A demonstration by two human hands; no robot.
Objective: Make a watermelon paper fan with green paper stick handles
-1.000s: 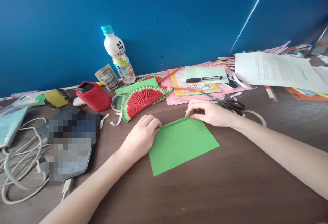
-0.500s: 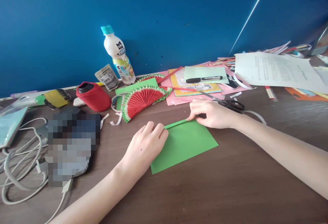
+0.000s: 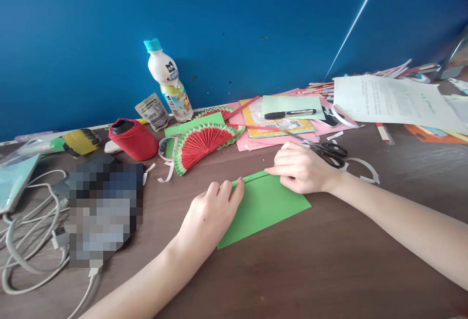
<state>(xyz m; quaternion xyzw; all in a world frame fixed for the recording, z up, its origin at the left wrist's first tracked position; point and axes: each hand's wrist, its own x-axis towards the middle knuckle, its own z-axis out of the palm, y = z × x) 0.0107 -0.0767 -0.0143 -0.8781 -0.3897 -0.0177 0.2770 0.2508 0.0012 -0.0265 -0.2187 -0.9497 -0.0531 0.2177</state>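
A sheet of green paper [image 3: 266,207] lies flat on the brown table, with a narrow strip folded over along its far edge. My left hand [image 3: 215,209], fingers bent, grips the left end of that fold; its thumb is hidden. At the middle and right of the fold, my right hand [image 3: 298,168] is closed on the paper, its index fingertip pressing the crease and its other fingers curled. Black-handled scissors [image 3: 331,153] lie just behind my right wrist. Beyond the paper is a pleated red and green paper fan [image 3: 204,146].
A drink bottle [image 3: 170,83] stands by the blue wall, near a red thread cone [image 3: 134,139]. White cables [image 3: 22,241] and a blurred-out device [image 3: 106,212] lie at left. Pink and yellow paper packs [image 3: 252,114] hold a black marker [image 3: 290,114]; a printed sheet [image 3: 387,100] is at right.
My right hand has gone from pinching the far edge to pressing it down, moving slightly nearer. The strip now lies flatter. My left hand has shifted a little, its fingers spreading slightly.
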